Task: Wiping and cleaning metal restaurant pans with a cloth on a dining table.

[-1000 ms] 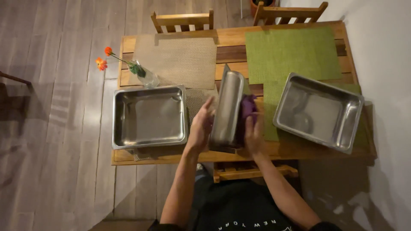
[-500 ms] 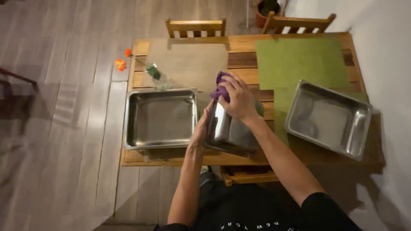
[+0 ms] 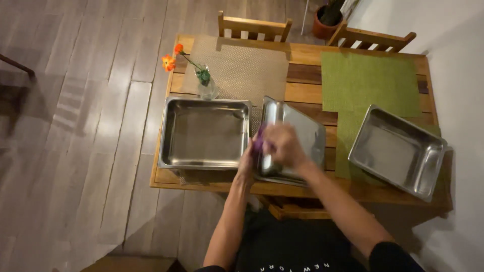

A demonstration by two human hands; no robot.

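At desk centre, the middle pan point(image 3: 297, 138) sits tilted, propped by my left hand point(image 3: 247, 163), which grips its left rim. My right hand point(image 3: 282, 146) is closed on a purple cloth point(image 3: 258, 143), pressed inside the pan. I judge this the wiping step; next calls for sweeping toward the far corners while keeping the pan steady. At nine o'clock lies another pan point(image 3: 204, 133), at three a third point(image 3: 398, 151); a vase point(image 3: 206, 85) stands at eleven.

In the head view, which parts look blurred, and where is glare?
Head view: the right hand and its purple cloth are motion-blurred over the middle steel pan; the left pan stays fairly sharp; soft glare streaks the wooden floor.
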